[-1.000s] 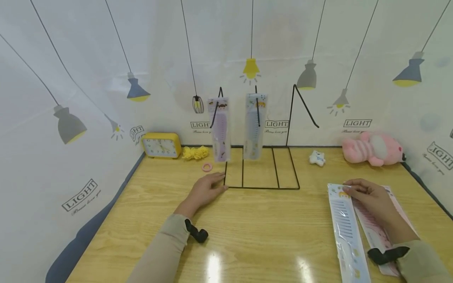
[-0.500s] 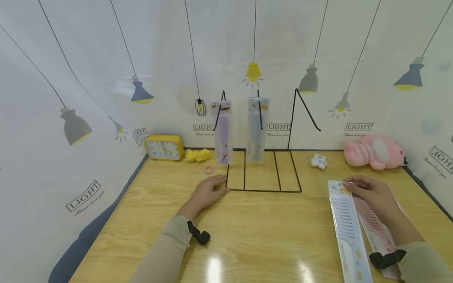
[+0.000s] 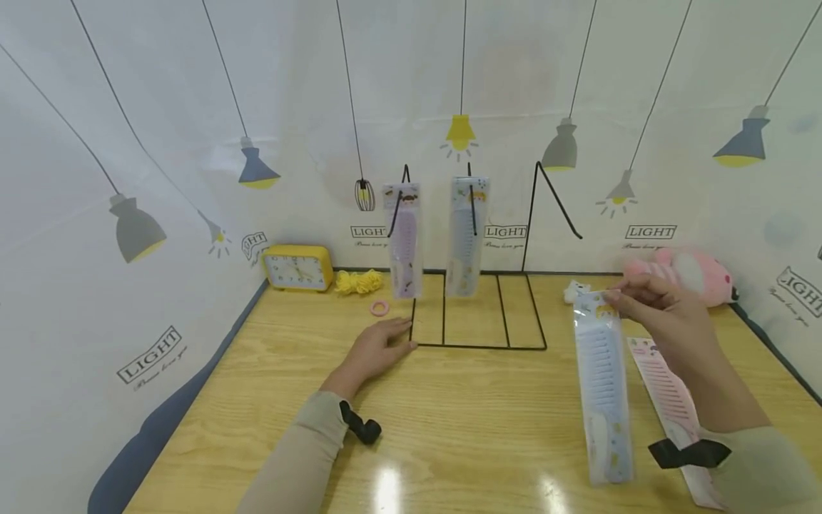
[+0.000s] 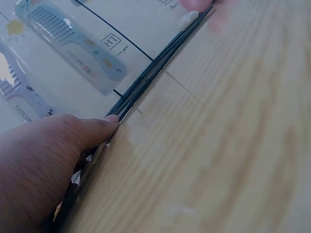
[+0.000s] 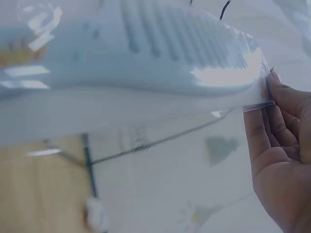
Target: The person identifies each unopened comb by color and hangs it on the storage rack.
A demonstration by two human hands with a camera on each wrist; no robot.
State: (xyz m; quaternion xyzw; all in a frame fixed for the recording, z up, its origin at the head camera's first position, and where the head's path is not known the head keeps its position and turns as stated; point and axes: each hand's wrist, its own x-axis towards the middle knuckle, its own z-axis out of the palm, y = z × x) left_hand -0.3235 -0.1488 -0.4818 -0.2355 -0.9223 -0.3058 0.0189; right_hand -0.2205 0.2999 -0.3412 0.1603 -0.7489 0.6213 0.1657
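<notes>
My right hand [image 3: 674, 335] pinches the top of a packaged blue comb [image 3: 604, 389], which hangs nearly upright above the table. In the right wrist view the clear wrapper [image 5: 146, 63] is held at its end between thumb and fingers. Fingers fairly straight, my left hand [image 3: 379, 350] touches the front left corner of a black wire display rack [image 3: 481, 348]; the left wrist view shows its thumb [image 4: 99, 130] against the wire. From the rack's hooks hang a packaged purple comb [image 3: 404, 243] and another packaged blue comb [image 3: 464, 246]; the right hook [image 3: 560, 200] carries nothing.
A packaged pink comb [image 3: 671, 392] lies partly under the right forearm. Along the back stand a yellow clock [image 3: 297, 268], yellow string [image 3: 358, 281], a small white star-shaped toy [image 3: 574, 291] and a pink plush toy [image 3: 703, 275]. A pink ring [image 3: 379, 308] lies by the rack.
My right hand has raised the packaged blue comb off the table and moved it slightly left, uncovering more of the pink comb. The left hand keeps its place at the rack.
</notes>
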